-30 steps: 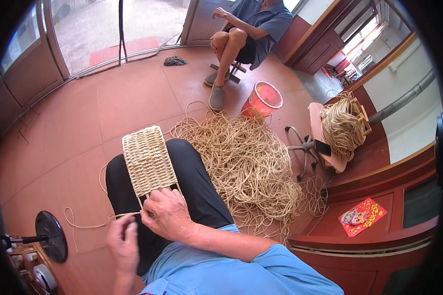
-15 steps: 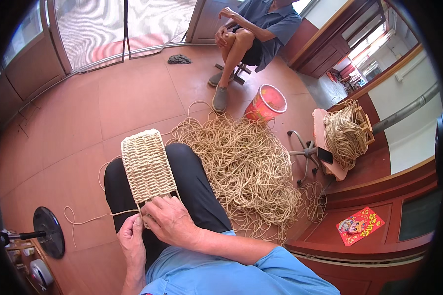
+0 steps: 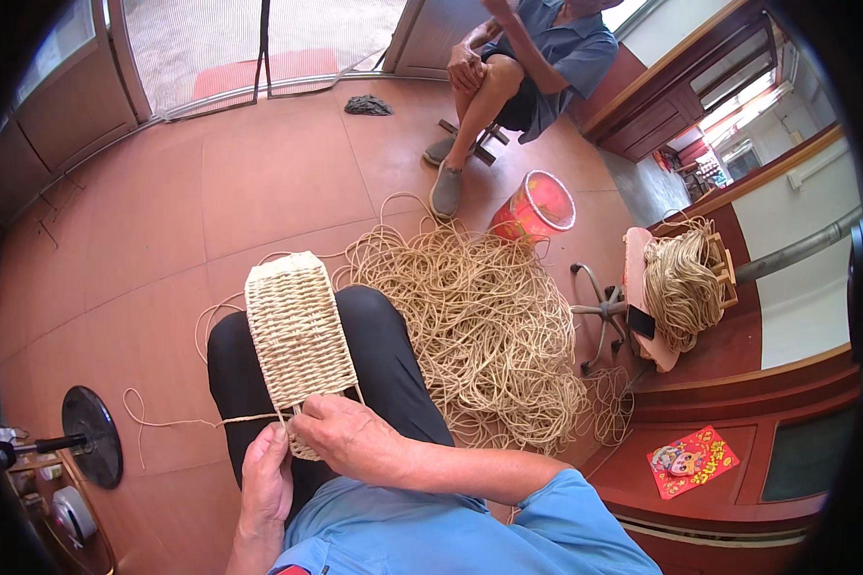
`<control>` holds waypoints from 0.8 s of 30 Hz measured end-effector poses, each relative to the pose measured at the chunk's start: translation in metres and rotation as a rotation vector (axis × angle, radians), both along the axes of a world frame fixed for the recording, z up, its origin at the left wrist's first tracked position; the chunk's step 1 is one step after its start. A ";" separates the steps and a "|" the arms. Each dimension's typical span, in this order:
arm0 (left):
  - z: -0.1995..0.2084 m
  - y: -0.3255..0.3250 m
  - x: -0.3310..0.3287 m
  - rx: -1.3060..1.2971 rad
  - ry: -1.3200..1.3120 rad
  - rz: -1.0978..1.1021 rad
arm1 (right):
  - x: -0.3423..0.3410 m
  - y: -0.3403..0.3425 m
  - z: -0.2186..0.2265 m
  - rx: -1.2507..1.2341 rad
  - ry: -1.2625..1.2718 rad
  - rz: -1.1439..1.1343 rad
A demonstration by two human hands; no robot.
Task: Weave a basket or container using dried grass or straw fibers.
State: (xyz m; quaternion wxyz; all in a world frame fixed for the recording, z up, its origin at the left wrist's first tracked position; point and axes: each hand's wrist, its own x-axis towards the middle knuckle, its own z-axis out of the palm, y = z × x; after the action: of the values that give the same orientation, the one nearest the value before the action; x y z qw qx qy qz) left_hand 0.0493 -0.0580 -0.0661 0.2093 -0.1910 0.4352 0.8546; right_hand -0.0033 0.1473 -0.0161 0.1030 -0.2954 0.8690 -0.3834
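A pale, woven cord panel [image 3: 302, 331] on a narrow frame lies lengthwise over my thighs, its far end past my knees. My left hand [image 3: 266, 479] is closed at the panel's near left edge, thumb and forefinger pinched on it. Across the near end reaches my right hand [image 3: 355, 439], its fingers bent together where the working cord [image 3: 244, 419] meets the frame. Its fingertips are partly hidden. From there the cord's loose length runs left and curls over the floor. A gap between the side rails shows just beyond my right fingers.
A large heap of tangled cord [image 3: 470, 326] covers the floor at right. Behind it stand a red bucket [image 3: 532, 209] and a seated person [image 3: 537, 57]. More cord [image 3: 681, 287] and a dark phone [image 3: 641, 322] lie on a wheeled chair. A round black base [image 3: 93, 436] stands left.
The whole view has shifted slightly. My right fingers have moved a little at the frame, and my left hand stays at its edge. The seated person has raised one hand toward the head.
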 end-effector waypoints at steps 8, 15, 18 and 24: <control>0.013 0.009 0.011 -0.572 0.272 0.104 | -0.008 -0.004 0.007 -0.020 0.028 0.064; 0.018 0.012 0.006 -1.028 0.582 0.004 | -0.020 0.010 0.035 -0.121 -0.472 0.104; 0.016 0.015 0.007 -0.838 0.511 0.141 | -0.033 0.063 0.037 -0.439 -0.591 0.061; 0.005 0.016 0.008 -0.562 0.217 0.252 | -0.040 0.311 -0.009 -0.623 -0.250 -0.992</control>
State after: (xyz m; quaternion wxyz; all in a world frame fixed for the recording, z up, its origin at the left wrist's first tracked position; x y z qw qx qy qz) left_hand 0.0571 -0.0422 -0.0609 -0.0067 -0.2016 0.6468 0.7355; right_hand -0.0434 0.4578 -0.0255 -0.0784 0.1765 0.7310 -0.6544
